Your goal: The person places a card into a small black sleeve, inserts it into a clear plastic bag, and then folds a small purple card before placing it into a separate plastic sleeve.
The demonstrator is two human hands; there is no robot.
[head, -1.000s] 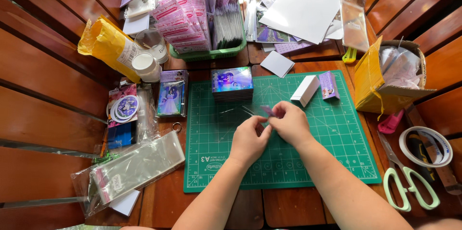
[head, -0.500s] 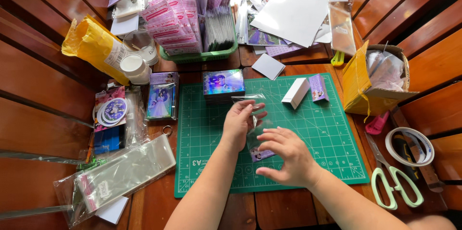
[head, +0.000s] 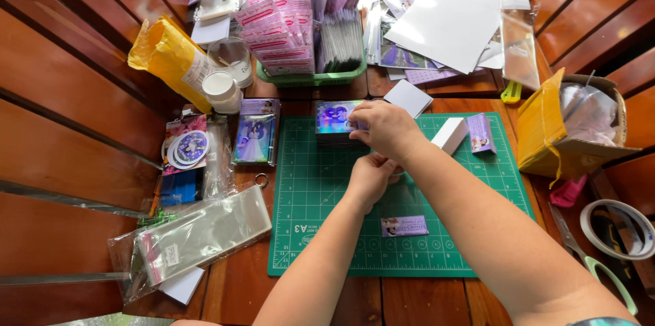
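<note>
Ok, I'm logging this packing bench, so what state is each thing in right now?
Right hand: resting on the card stack, fingers curled over it.
Left hand: closed, below the right hand; what it holds is hidden.
Card stack: piled flat on the mat.
Cutting mat: lying flat.
Small purple card: flat, untouched.
Clear sleeves: bundled, lying flat.
Cardboard box: open.

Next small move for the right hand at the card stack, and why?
Probably lift the top card off the stack of holographic cards and bring it back toward the left hand. The right hand has its fingers at the stack's right edge, while the left hand waits just below it on the green cutting mat. A small purple card lies nearer the person.
</note>
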